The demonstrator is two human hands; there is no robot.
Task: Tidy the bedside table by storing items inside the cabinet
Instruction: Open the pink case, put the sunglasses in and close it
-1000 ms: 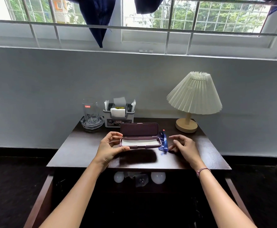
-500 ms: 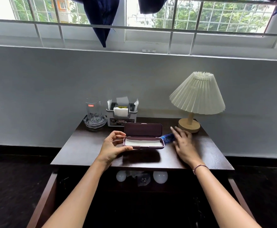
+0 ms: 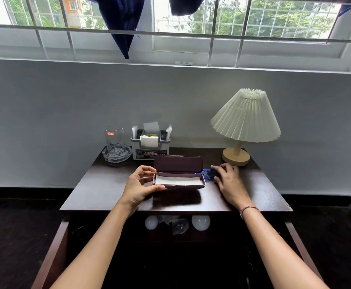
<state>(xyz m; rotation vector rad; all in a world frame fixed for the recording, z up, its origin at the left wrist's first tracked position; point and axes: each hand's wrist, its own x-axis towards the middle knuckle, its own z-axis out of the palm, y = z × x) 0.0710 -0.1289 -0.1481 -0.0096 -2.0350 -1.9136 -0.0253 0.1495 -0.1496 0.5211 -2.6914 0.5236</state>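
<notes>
Left hand (image 3: 138, 185) holds open maroon hinged case (image 3: 178, 174) above dark wooden bedside table (image 3: 99, 190).
I see right hand (image 3: 228, 180) covering small blue object (image 3: 206, 172); whether it grips, I cannot tell.

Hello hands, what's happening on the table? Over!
Left hand holds the open case. Right hand covers the blue glasses beside it, grip unclear. Lamp close behind.

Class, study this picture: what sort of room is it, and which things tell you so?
Probably a bedroom corner: a dark wooden bedside table against a white wall, a cream pleated-shade lamp, and a clear drinking glass beneath a barred window.
</notes>
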